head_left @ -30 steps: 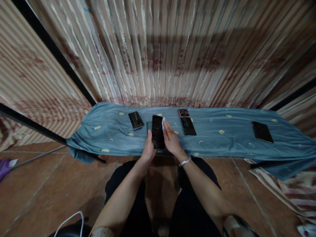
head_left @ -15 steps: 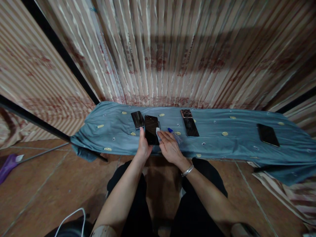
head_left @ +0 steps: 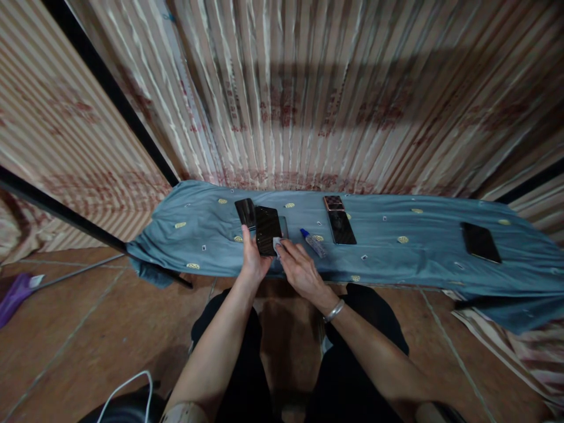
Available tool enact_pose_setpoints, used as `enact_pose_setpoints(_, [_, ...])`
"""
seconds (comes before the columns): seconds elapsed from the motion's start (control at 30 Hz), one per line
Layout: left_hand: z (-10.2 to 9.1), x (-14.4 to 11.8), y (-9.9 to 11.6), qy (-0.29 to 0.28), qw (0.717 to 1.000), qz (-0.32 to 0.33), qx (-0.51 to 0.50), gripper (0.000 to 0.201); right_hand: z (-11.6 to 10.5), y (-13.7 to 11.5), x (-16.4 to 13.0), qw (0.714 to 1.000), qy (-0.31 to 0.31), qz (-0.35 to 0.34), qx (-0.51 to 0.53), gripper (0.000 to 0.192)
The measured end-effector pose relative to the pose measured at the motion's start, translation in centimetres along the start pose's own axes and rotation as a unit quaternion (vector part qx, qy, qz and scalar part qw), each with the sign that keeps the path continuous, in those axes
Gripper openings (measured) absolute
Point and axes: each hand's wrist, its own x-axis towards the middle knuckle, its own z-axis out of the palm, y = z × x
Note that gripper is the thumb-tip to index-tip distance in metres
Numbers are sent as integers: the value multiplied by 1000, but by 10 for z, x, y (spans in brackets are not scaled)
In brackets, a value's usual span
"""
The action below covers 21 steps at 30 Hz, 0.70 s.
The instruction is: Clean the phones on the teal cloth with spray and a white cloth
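We grip a dark phone (head_left: pixel 267 230) in our left hand (head_left: pixel 252 264), lifted just over the near edge of the blue cloth (head_left: pixel 396 258) and tilted toward us so its screen faces up. Our right hand (head_left: pixel 299 271) pinches a small white wipe (head_left: pixel 277 245) against the phone's lower corner. A small bottle (head_left: pixel 312 242) lies just right of the hands, another phone (head_left: pixel 245 212) just beyond.

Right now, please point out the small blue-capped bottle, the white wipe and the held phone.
small blue-capped bottle (head_left: pixel 312 242), head view, on its clear body.
white wipe (head_left: pixel 277 244), head view, on its middle.
held phone (head_left: pixel 267 222), head view, on its dark screen.
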Motion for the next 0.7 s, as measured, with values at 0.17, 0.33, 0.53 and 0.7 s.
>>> enact_pose_setpoints(0.17, [3,-2,-3,8,1000,3,8,71,1,-12,2,1000,-5,-30,4,45])
enact_pose_setpoints(0.33, [7,-6,-11,2,999,-4,32,67,0,-21,7,999,-9,-49,16,46])
enact_pose_setpoints(0.53, [6,-7,-22,35,999,13,39,61,1,-13,12,999,-16,-34,21,47])
enact_pose_setpoints(0.7, [9,-12,-38,47,998,34,31,45,1,-2,19,1000,-14,5,11,52])
